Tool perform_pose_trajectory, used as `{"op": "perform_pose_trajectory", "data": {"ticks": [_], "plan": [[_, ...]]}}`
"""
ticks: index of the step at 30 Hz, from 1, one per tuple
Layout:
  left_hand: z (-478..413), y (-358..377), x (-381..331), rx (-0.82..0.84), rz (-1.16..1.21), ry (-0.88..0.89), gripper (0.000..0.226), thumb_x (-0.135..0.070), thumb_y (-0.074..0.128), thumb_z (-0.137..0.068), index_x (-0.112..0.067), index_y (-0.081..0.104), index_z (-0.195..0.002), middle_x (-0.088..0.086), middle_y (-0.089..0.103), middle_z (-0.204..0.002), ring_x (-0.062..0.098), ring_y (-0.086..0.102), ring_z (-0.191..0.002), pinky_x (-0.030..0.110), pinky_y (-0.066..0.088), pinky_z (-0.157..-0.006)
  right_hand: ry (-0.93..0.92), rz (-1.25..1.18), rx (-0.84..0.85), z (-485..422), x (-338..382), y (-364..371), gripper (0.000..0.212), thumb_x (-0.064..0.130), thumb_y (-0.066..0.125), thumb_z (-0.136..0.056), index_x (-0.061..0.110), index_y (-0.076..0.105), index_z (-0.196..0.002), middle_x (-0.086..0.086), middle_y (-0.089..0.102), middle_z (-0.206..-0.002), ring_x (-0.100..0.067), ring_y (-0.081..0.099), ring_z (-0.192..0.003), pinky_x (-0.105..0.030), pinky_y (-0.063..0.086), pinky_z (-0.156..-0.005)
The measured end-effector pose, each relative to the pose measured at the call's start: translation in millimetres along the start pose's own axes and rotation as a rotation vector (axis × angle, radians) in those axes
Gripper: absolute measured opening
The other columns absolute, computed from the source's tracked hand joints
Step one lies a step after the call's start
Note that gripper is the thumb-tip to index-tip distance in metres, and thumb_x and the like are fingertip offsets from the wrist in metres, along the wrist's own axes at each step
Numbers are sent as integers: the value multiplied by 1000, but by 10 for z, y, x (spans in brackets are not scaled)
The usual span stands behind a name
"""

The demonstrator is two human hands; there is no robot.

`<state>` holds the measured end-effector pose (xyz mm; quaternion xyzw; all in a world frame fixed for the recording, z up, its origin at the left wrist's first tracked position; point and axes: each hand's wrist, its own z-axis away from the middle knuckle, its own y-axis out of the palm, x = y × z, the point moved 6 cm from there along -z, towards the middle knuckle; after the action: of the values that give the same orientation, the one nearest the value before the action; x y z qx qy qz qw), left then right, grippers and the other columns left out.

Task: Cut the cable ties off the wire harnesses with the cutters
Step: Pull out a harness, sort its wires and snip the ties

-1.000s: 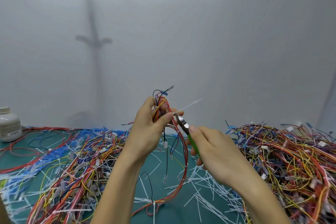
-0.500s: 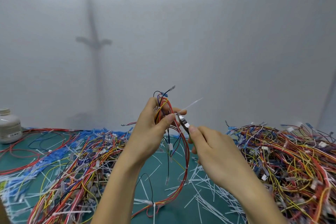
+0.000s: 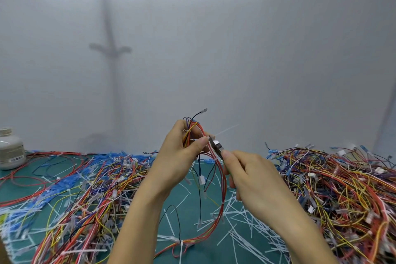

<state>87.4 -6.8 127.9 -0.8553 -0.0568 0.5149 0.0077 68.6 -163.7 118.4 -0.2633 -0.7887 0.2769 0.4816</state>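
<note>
Left hand [image 3: 177, 156]: raised centrally, fingers curled round wire harness [image 3: 221, 191].
Right hand [image 3: 255, 180]: grips cutters [image 3: 216, 148], tips at cable tie [image 3: 225, 130] beside left thumb.
Counter [image 3: 19, 186]: green; left wire pile [image 3: 90, 195], right wire pile [image 3: 334, 186], bottle [image 3: 10, 149] far left.
Room: white wall [image 3: 235, 49].

Nothing readable in this one, honestly

The only print showing up is on the white bottle [image 3: 10, 148] sitting at the left edge of the frame. Its label [image 3: 18, 158] is carrying a short dark strip of characters, but they're blurring into mush, so I'm not making out a single word or number. The little white connectors [image 3: 379, 170] on the wire harnesses [image 3: 334, 191] at the right are coming out way too small to tell whether anything's printed on them.
</note>
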Motion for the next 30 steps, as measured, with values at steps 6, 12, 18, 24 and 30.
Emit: {"op": "perform_pose_trajectory", "data": {"ticks": [6, 12, 18, 24, 30], "plan": [[0, -63, 25, -70, 20, -58, 11, -8, 62, -94, -10, 51, -91, 12, 73, -89, 15, 73, -74, 11, 46, -53, 13, -127, -71, -8, 9, -41, 55, 61, 25, -92, 18, 58, -77, -6, 63, -70, -28, 62, -69, -47, 53, -71], [54, -62, -54, 33, 87, -127, 14, -25, 49, -102, -11, 52, -100, 2, 77, -95, 23, 76, -81, 14, 49, -55, 84, -228, -188, -42, -130, -44, 35, 63, 65, -77, 28, 59, -79, 4, 64, -70, -13, 62, -63, -26, 50, -55], [71, -2, -68, 103, 122, -151, 13, -20, 60, -96, -10, 61, -104, 2, 77, -101, 25, 75, -88, 19, 56, -64, 45, -462, -214, -81, -170, -11, 19, 25, 79, -79, 30, 61, -82, -6, 67, -71, -32, 63, -65, -52, 57, -66], [47, -195, -2, -81, 151, -228, 22, -31, 59, -96, -9, 60, -95, 10, 77, -91, 24, 75, -83, 25, 59, -60, 21, -661, -302, -81, -233, -161, 15, 21, 76, -79, 17, 61, -83, -13, 71, -79, -15, 60, -53, -33, 58, -53], [44, -363, 71, -41, -279, -248, 24, -11, 50, -97, -7, 66, -81, 2, 77, -77, 13, 74, -75, 20, 49, -65, -29, -717, -385, -77, -253, -266, 12, 14, 73, -83, 16, 61, -82, -11, 70, -76, -13, 58, -55, -29, 55, -53]]}}
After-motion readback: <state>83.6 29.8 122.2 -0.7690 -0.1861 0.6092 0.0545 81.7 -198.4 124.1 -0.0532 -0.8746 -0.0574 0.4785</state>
